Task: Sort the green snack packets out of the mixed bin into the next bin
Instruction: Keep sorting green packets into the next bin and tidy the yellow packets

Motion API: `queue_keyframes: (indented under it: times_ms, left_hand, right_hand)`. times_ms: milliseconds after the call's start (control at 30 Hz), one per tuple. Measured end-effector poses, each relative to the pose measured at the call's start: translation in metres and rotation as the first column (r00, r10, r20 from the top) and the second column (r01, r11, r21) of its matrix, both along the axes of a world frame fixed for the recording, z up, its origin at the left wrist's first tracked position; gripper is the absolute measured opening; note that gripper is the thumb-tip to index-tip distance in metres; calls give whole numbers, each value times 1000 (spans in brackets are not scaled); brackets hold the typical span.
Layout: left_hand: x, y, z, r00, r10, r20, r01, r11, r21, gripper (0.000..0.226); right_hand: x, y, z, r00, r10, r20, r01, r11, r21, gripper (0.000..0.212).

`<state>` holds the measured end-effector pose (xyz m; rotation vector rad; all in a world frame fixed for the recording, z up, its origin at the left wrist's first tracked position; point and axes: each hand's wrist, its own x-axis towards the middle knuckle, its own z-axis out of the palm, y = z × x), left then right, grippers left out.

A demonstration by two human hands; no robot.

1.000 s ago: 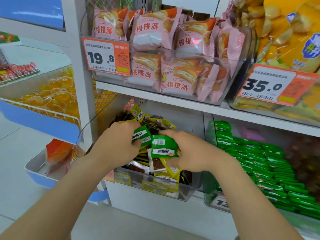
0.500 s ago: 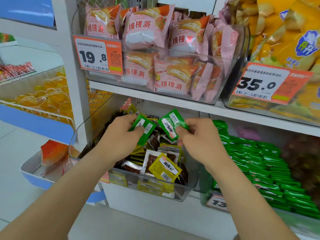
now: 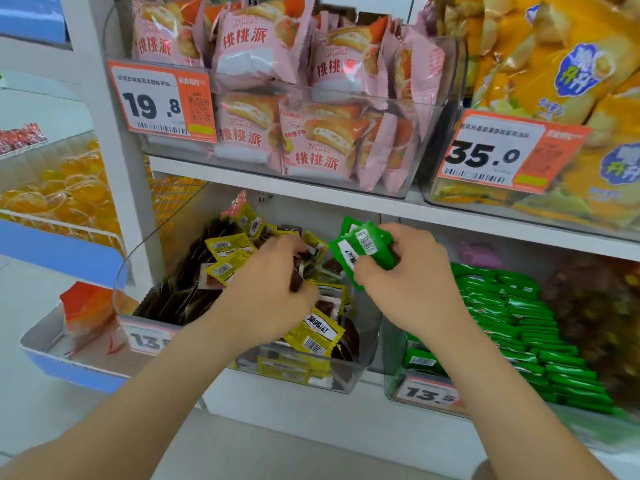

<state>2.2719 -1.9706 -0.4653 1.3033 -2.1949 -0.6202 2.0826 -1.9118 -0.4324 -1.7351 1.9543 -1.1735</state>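
A small bunch of glossy green foil snack packets with white barcode labels (image 3: 363, 249) is held in the air above the right rear corner of the clear plastic mixed bin (image 3: 367, 341), close to the wall it shares with its neighbour. The right hand (image 3: 412, 271) pinches the bunch, fingers curled over the top and thumb pressed against the lower edge; at least two packets are fanned in the grip.

The left hand (image 3: 273, 292) is palm down inside the mixed bin, with its fingers curled into the heap. They are blurred, so I cannot tell whether they have caught hold of anything. The heap is made up of small yellow foil packets (image 3: 313, 336) and dark brown packets (image 3: 180, 299) lying at all angles. An orange-edged price tag (image 3: 145, 339) on the front of the mixed bin is partly hidden by the left forearm.

Just right of the mixed bin stands the clear plastic next bin (image 3: 394, 362), holding rows of stacked green packets (image 3: 519, 327), with a price tag reading 13.5 (image 3: 427, 393) on its front.

Directly above the mixed bin, on a white shelf board (image 3: 311, 195), a clear tub holds pink pie packets (image 3: 311, 147) and carries a tag reading 19.8 (image 3: 161, 103). Up and to the right of the mixed bin are big yellow snack bags (image 3: 554, 64) behind a tag reading 35.0 (image 3: 502, 154). Left of the mixed bin is a white wire basket of orange jelly cups (image 3: 69, 192).
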Motion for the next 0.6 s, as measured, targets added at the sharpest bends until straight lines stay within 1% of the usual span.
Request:
queue_keyframes:
  times_ms: [33,67,100,133,167,200,233,300,333,367,400,467,500,533,600]
  left_hand:
    - [-1,0,-3,981,-91,170,87,996,30,72]
    - [-2,-1,-6,941,-180,287,157,982,101,88]
    - [-5,-3,-7,898,-269,349,211,957,197,98]
    - [-6,-7,-8,869,-342,357,239,923,303,104]
    - [-8,-13,-9,856,-396,332,260,885,385,107]
    - [-9,-20,-10,843,-429,324,277,864,421,110]
    - [-10,-27,-11,823,-437,363,276,866,417,113]
    - [-12,-35,-13,761,-425,490,265,893,364,114]
    - [-12,-36,-12,749,-422,511,265,897,353,111]
    - [-10,-36,-10,762,-424,489,270,895,356,102]
    - [-6,-37,-9,787,-436,437,301,889,345,85]
    - [4,-38,-3,830,-449,331,377,889,259,50]
    - [10,-38,0,863,-430,266,383,899,210,40]
    - [15,-39,2,900,-393,189,370,918,145,36]
    - [21,-40,2,948,-306,89,314,946,-83,36]
  right_hand:
    - [-4,1,-1,1000,-19,-19,19,1000,17,12]
    - [-6,3,-3,999,-23,-22,24,999,45,19]
    - [-9,4,-4,1000,-14,-13,15,997,72,27]
    - [-10,5,-6,1000,2,-6,-1,996,89,33]
    - [-11,5,-8,1000,20,-11,-18,995,95,38]
    - [-11,6,-10,999,35,-25,-32,995,94,41]
    - [-11,6,-12,998,47,-44,-43,995,88,43]
    - [-11,6,-14,995,65,-80,-59,995,78,43]
    - [-11,6,-15,994,72,-87,-66,995,74,43]
    - [-11,6,-15,993,79,-93,-73,995,69,42]
    - [-12,5,-15,992,83,-97,-77,995,62,41]
    - [-14,3,-15,994,80,-81,-76,996,53,40]
    - [-15,2,-15,995,77,-68,-73,996,52,40]
    - [-16,1,-15,996,72,-58,-69,996,55,40]
    - [-17,-1,-16,996,69,-58,-65,996,60,39]
